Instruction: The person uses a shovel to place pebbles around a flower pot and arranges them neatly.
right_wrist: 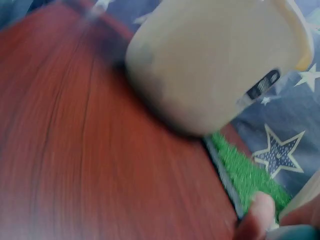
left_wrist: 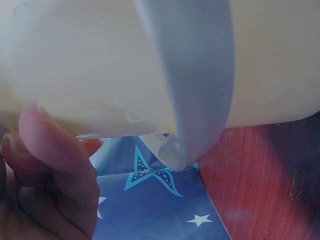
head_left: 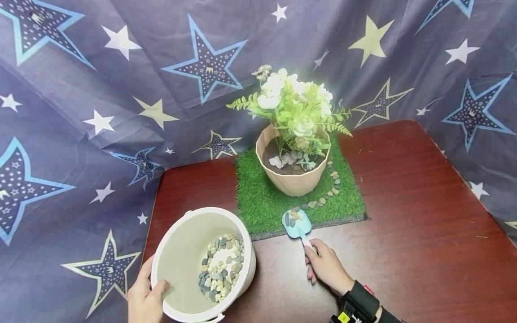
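Note:
My left hand [head_left: 146, 294] grips the rim of a white bucket [head_left: 173, 251], which is tilted and has many small pebbles [head_left: 221, 273] inside. In the left wrist view the thumb of the left hand [left_wrist: 60, 165] lies against the bucket's wall. My right hand [head_left: 328, 265] holds the handle of a small light-blue shovel [head_left: 299, 229]. Several pebbles lie on its blade, which is over the front edge of the green turf mat [head_left: 266, 211]. A curved line of pebbles [head_left: 322, 200] runs along the mat from near the blade toward the back right.
A beige flowerpot [head_left: 292, 181] with white flowers [head_left: 272, 89] and green leaves stands on the mat. The red-brown table [head_left: 420, 215] extends to the right. A star-patterned cloth [head_left: 218, 27] hangs behind and at the sides.

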Demonstrator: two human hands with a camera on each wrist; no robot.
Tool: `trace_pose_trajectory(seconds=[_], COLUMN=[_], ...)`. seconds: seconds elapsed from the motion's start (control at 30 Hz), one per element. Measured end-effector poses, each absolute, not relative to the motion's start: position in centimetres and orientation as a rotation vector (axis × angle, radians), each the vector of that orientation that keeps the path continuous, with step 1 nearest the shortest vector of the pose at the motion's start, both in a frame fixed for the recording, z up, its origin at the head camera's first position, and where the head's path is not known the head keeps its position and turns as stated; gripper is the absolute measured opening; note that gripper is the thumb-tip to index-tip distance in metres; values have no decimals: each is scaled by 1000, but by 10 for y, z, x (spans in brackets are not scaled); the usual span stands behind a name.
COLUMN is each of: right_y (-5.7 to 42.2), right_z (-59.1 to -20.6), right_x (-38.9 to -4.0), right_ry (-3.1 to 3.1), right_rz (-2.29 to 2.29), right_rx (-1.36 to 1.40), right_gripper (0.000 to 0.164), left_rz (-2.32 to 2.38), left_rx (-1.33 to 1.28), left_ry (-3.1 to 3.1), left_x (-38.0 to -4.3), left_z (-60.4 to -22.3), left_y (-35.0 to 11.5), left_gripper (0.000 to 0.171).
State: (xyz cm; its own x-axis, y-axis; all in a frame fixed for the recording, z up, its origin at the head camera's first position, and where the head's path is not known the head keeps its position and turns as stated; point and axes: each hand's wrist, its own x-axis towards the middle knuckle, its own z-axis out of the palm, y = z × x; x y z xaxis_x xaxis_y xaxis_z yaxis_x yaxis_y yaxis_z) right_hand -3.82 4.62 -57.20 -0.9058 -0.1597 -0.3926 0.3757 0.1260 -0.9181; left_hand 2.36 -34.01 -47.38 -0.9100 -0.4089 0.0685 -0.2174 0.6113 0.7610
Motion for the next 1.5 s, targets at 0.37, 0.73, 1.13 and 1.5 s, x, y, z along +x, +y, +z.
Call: trace_pose_trajectory(seconds=[0.37, 0.73, 1.13, 1.5], right_y=[32, 25, 22, 17], right_z=[-547, -533, -528, -519], right_x=[-35, -33, -33, -41], right_ry=[1491, 1474, 1464, 1588], right_rz=[-2140, -2227, -2272, -2250], right_rx=[231, 301, 140, 163], right_gripper=[58, 52, 69, 58], left_rz=[-1213, -1217, -1210, -1215], left_rx=[518, 528, 519, 526], left_ry=[-2593, -2599, -2600, -2603], left_x=[23, 22, 23, 22], left_z=[-473, -471, -475, -474], left_y=[-340, -339, -341, -340], left_gripper=[70, 70, 71, 71])
